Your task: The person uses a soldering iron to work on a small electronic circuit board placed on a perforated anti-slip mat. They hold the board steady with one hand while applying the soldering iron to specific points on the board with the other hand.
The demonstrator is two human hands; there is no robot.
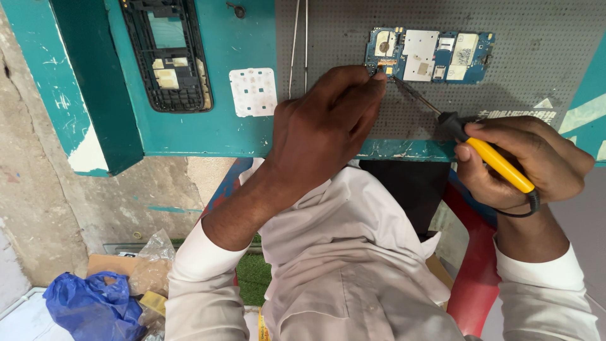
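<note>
A blue circuit board [429, 57] lies on the grey mat [536, 69] at one o'clock, its left end pinned by the left hand [328, 120]'s fingertips. The right hand [521, 161], at three o'clock, grasps a yellow soldering iron [486, 151] whose tip meets the board's lower-left corner. A steady tip and firm pin would serve best; a phone frame [167, 53] rests at eleven o'clock.

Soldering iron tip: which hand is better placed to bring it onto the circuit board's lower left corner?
The right hand: it already grips the yellow soldering iron, tip aimed at that corner of the circuit board. The left hand fingers are pinched there, holding the spot.
</note>
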